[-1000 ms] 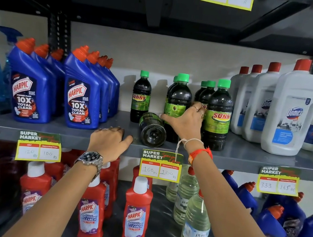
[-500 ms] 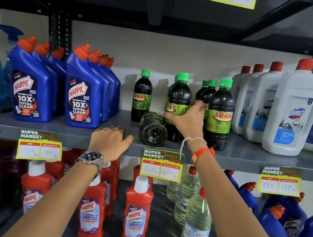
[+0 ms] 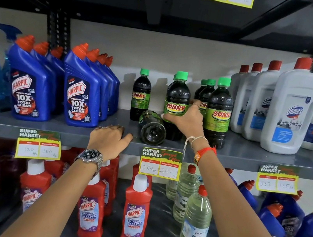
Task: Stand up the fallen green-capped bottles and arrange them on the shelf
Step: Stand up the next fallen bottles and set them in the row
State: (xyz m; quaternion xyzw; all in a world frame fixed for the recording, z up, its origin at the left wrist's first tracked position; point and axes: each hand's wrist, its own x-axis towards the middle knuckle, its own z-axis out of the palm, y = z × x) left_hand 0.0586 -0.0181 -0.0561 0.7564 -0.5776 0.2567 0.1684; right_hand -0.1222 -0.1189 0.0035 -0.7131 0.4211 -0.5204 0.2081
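Several dark Sunny bottles with green caps stand on the grey middle shelf [image 3: 248, 156]. One fallen bottle [image 3: 151, 130] lies on its side, base towards me, near the front edge. My right hand [image 3: 186, 121] wraps around the lower body of an upright front bottle [image 3: 176, 101], just right of the fallen one. Another upright bottle [image 3: 140, 95] stands alone at the back left, and a front-right bottle [image 3: 219, 110] stands with more behind it. My left hand [image 3: 110, 138] rests on the shelf's front edge, fingers curled, holding nothing, left of the fallen bottle.
Blue Harpic bottles [image 3: 83, 90] fill the shelf to the left, white Domex jugs [image 3: 289, 114] to the right. Yellow price tags [image 3: 160, 165] hang on the shelf edge. The lower shelf holds red Harpic bottles [image 3: 135, 213] and clear bottles [image 3: 195, 225].
My right hand has turned the upright front bottle so its Sunny label faces me more fully. My left hand stays on the shelf edge.
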